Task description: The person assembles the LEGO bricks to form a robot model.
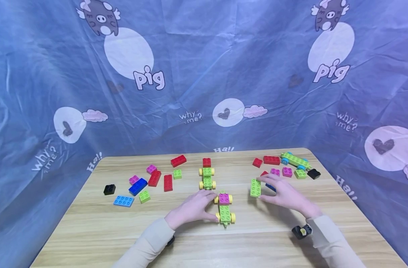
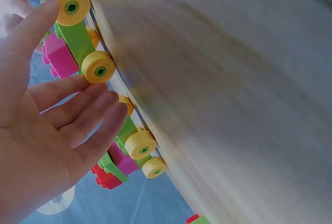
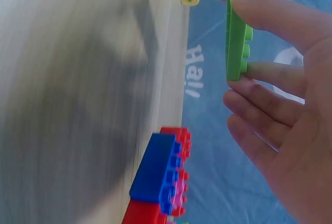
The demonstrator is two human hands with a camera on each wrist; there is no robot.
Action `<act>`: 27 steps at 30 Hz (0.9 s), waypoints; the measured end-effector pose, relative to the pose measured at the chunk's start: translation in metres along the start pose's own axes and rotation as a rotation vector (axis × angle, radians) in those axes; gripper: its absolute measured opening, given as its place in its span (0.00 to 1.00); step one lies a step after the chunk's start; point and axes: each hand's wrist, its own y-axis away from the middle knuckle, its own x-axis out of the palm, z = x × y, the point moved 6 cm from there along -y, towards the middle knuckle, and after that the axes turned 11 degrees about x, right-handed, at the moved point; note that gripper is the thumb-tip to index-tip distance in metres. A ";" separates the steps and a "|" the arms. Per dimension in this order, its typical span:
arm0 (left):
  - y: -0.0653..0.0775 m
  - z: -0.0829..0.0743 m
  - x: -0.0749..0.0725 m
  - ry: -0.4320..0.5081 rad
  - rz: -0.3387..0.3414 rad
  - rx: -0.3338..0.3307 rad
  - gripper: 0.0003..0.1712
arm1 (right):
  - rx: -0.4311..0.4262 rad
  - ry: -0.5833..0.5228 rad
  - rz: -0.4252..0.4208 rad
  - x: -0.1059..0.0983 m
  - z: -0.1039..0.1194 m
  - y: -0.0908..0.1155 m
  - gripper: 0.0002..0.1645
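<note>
My left hand (image 1: 196, 209) is at a green toy car with yellow wheels (image 1: 225, 213) that carries a pink brick (image 1: 224, 198) at its far end. In the left wrist view the thumb lies on one yellow wheel (image 2: 74, 5) and the index fingertip on the other wheel (image 2: 98, 67), pinching the car lengthwise. My right hand (image 1: 281, 191) pinches a long light-green brick (image 1: 255, 188) by its ends, raised off the table. The right wrist view shows that brick (image 3: 237, 37) on edge, its studs facing the palm. Just beyond the left hand stands a second yellow-wheeled car (image 1: 207, 179).
Loose bricks lie at left, among them a dark blue brick (image 1: 138, 186), a light-blue brick (image 1: 124, 201) and a black brick (image 1: 109, 189). At the back right sits a green car with blue wheels (image 1: 295, 160) among several bricks. Behind the table (image 1: 100, 238) hangs a blue printed cloth (image 1: 197, 48).
</note>
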 end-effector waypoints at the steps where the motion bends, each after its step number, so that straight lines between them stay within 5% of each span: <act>1: 0.000 0.000 0.000 0.000 0.000 0.000 0.50 | 0.001 0.001 0.004 0.001 0.002 0.000 0.37; 27: -0.001 -0.001 0.000 -0.022 0.000 0.009 0.50 | -0.131 -0.025 0.032 0.022 0.051 -0.009 0.35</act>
